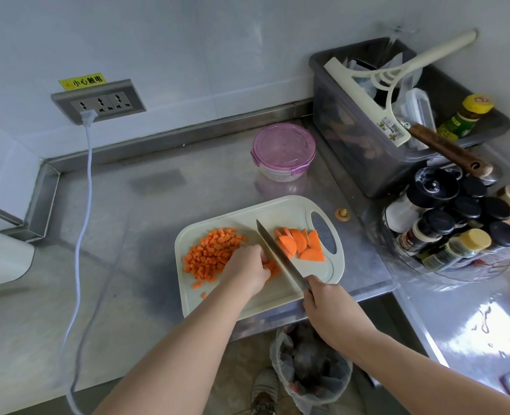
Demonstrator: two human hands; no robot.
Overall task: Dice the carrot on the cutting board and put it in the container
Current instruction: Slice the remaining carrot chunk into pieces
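Note:
A pale cutting board (pixel 249 298) lies on the steel counter. A heap of diced carrot (pixel 210 254) covers its left part. Half-round carrot slices (pixel 303 242) lie at its right, near the handle hole. My left hand (pixel 247 269) presses down on carrot strips (pixel 273 269) in the board's middle. My right hand (pixel 325 304) grips the handle of a knife (pixel 277 253), whose blade runs diagonally between the strips and the slices. The round container with a purple lid (pixel 283 151) stands shut behind the board.
A grey tub (pixel 349 139) with a squeegee and bottles stands at the back right. A rack of spice jars (pixel 457 223) is right of the board. A carrot end (pixel 342 213) lies beside the board. A white cable (pixel 83 211) hangs from the wall socket. A lined bin (pixel 310 363) stands below.

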